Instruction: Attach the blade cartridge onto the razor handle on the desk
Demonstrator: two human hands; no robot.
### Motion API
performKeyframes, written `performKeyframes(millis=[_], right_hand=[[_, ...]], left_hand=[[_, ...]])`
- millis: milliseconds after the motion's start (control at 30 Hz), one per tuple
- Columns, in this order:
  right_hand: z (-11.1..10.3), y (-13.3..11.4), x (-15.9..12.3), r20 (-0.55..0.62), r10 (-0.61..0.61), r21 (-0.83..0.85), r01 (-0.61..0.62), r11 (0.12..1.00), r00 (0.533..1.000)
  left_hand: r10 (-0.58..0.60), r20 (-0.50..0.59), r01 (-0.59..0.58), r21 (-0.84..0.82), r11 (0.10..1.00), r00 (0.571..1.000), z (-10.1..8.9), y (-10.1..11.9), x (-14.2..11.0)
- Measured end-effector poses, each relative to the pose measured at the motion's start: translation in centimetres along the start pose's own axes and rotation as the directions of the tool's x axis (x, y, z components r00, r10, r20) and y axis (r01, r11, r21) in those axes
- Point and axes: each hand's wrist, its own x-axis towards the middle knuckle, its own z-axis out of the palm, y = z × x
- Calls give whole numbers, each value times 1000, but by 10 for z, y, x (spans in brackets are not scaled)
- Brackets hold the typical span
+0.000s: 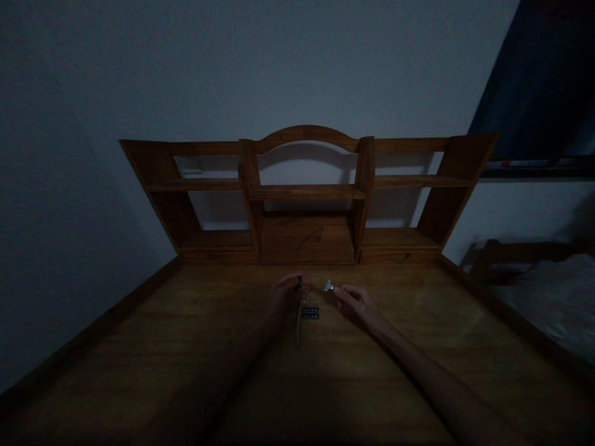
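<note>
My left hand (282, 296) is closed at the fingertips around a small dark piece (300, 284), held upright just above the desk. Across from it, my right hand (357, 300) pinches a small shiny silvery piece (328, 285) between thumb and fingers. The two pieces are a short way apart. Between and below the hands lies a small dark block (310, 311) with two rows of pale dots. A thin pale strip (298, 328) runs along its left side, close to my left hand. Dim light hides the finer details.
The wooden desk (186, 347) has raised side edges. At its back stands a wooden shelf unit (307, 193) with low drawers (400, 256), against a pale wall (186, 68). A dark window (539, 93) and a chair-like wooden frame (525, 251) are on the right.
</note>
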Motion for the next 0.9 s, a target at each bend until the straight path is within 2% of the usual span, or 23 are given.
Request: performKeyframes(millis=[133,300,367,533,733,900], right_hand=[[-1,2,2,-43,-28,-14,28,1000,999],[-3,2,4,-103,-50,-23,47,999,993],[-3,2,4,-110,-49,-15,47,999,993],[-3,0,4,-144,-48,-9,47,999,988],[-4,-4,4,-209,-58,-37,52,998,976],[-4,7,10,-311,-89,-71,70,995,946]], left_hand=[[-1,-91,6,49,999,996,-7,-8,6],[33,-142,-25,60,998,989,-15,-13,8],[54,-170,-31,135,990,984,-16,-11,8],[141,-101,-81,450,889,985,-19,-5,9],[158,-43,-120,463,878,987,-16,-2,6],[164,7,-150,440,885,986,-8,2,1]])
